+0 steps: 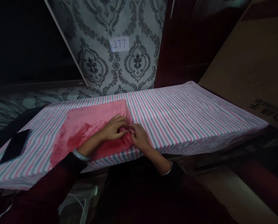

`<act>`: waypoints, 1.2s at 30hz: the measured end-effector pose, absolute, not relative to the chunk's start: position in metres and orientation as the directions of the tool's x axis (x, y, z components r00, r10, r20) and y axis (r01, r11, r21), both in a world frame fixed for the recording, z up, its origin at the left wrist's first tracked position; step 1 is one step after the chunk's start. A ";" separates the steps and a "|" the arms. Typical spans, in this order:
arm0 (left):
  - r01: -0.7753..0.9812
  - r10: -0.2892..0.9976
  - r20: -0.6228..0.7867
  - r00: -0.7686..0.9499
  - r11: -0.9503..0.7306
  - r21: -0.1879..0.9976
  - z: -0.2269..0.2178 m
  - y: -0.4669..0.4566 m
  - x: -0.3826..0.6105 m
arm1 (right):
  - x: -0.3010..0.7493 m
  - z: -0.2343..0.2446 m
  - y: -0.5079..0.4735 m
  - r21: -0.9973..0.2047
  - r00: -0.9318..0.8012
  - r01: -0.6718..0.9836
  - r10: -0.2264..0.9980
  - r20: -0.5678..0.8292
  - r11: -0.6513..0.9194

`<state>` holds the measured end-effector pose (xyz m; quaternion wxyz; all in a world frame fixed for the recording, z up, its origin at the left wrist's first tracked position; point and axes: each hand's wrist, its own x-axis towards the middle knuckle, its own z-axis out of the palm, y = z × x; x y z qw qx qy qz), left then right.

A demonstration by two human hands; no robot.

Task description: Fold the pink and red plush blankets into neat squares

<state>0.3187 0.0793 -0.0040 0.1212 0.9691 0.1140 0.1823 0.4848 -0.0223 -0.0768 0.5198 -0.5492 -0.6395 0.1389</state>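
Note:
A pink cloth lies folded on a table covered with a pink, grey and white striped sheet. My left hand rests on the cloth's right end with its fingers curled into the fabric. My right hand meets it from the right and pinches the cloth's edge near the table's front. Both wrists wear a bangle, and both sleeves are dark red.
A dark phone lies on the sheet at the left. A patterned grey wall panel with a paper label reading 277 stands behind the table. A large cardboard box leans at the right. A white plastic stool stands below the table.

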 end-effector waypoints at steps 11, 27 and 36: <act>0.144 0.211 0.289 0.934 -0.961 0.236 0.004 0.078 0.315 | 0.495 -0.079 -0.025 -0.681 -0.069 0.623 0.894 0.444 0.386; 0.181 0.128 0.261 0.957 -0.964 -0.192 -0.005 0.079 0.319 | 0.502 -0.073 -0.036 -0.497 -0.339 0.681 0.834 0.436 0.537; 0.231 0.173 0.426 0.888 -0.969 -0.088 -0.031 0.077 0.314 | 0.527 -0.067 -0.003 -0.761 -0.064 0.544 0.922 0.382 0.353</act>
